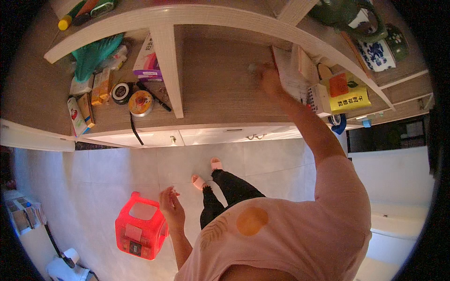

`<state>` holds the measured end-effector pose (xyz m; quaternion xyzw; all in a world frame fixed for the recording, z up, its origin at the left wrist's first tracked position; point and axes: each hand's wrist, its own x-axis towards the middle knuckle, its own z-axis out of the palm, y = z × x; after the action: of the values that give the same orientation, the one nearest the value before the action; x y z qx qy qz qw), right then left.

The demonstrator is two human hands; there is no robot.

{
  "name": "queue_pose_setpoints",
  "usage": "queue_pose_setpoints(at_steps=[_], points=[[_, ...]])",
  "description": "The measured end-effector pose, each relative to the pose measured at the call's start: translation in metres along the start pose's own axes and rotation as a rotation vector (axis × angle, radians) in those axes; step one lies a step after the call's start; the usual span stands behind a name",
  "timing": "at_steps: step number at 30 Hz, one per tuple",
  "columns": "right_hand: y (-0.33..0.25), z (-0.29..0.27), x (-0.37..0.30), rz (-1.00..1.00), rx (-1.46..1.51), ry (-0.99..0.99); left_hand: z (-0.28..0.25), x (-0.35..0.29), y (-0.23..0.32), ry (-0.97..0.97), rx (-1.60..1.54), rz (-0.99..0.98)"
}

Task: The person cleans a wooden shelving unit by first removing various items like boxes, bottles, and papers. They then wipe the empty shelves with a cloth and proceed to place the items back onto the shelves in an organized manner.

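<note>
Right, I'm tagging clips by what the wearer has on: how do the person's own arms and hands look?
Both the left hand and the right hand are bare, with no gloves. The pale pink right sleeve is plain and stops well above the wrist, leaving the forearm uncovered. No watch or bracelet can be made out; motion blur hides finer detail.
</note>
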<state>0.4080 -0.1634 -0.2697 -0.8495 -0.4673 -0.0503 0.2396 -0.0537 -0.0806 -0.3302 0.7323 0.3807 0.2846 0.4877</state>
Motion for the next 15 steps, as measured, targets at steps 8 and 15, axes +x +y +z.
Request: queue_pose_setpoints(at_steps=[8, 15], points=[[-0.108, 0.061, 0.010, -0.225, -0.010, -0.161, 0.011, 0.006, 0.005, -0.074, 0.102, 0.058], [-0.073, 0.036, 0.006, -0.161, 0.264, -0.217, 0.000, 0.003, -0.002, -0.081, 0.096, 0.046]])
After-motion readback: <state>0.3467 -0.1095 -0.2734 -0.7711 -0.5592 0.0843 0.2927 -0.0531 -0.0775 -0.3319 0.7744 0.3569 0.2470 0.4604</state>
